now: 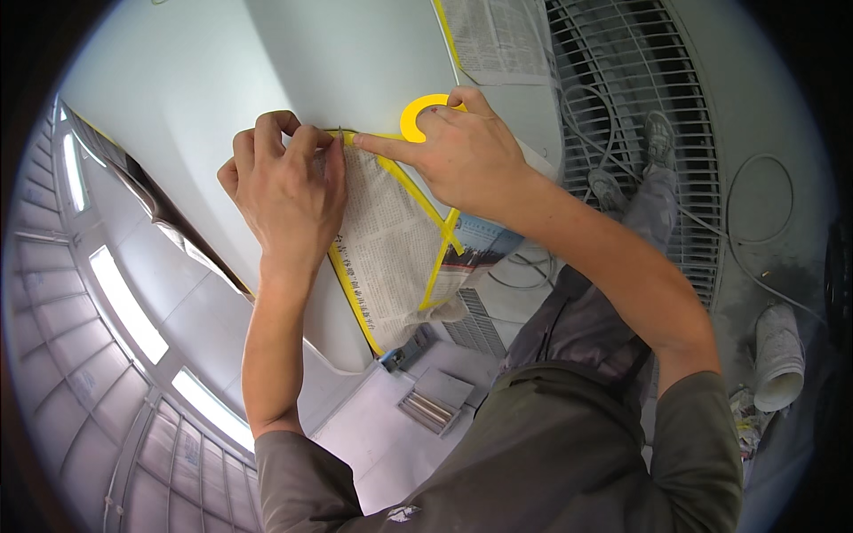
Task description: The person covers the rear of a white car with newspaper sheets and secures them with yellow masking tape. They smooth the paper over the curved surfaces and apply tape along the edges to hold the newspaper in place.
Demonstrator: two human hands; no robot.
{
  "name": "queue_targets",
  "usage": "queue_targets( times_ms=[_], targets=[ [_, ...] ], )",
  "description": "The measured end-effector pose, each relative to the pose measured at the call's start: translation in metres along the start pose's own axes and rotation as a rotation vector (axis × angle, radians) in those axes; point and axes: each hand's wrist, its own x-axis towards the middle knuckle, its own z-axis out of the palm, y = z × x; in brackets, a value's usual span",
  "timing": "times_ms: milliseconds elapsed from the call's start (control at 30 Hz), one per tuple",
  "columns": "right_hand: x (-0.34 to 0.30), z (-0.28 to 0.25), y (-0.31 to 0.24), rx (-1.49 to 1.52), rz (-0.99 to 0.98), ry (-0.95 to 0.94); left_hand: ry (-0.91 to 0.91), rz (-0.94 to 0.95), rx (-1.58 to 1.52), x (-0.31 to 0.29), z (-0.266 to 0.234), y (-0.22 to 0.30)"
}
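My right hand point(471, 160) grips a roll of yellow masking tape point(412, 115), its index finger stretched out and pressing on a strip of tape point(382, 139) along the top of a newspaper sheet point(384, 240). Beside that fingertip, my left hand point(289, 182) pinches the strip's end between thumb and fingers; the fingers partly hide it. The sheet lies against a pale, smooth panel point(355, 53), with yellow tape along its left edge. More strips cross near its right side, next to a coloured printed page point(484, 244).
Another taped newspaper sheet point(498, 40) covers the panel's upper right. Below it runs a metal floor grating point(613, 53), where my shoes stand. A thin hose point(755, 160) loops across the floor near a dusty white roll or tube point(780, 360). Bright lamps point(129, 302) line the left wall.
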Motion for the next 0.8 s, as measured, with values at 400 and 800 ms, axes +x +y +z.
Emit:
queue_targets(
  times_ms=[400,800],
  targets=[
    [0.025,-0.02,-0.013,0.107,0.078,-0.191,0.051,-0.091,-0.051,0.001,-0.007,-0.005],
    [0.034,-0.023,-0.015,0.1,0.067,-0.211,0.098,-0.151,0.007,-0.006,0.001,-0.01]
  ],
)
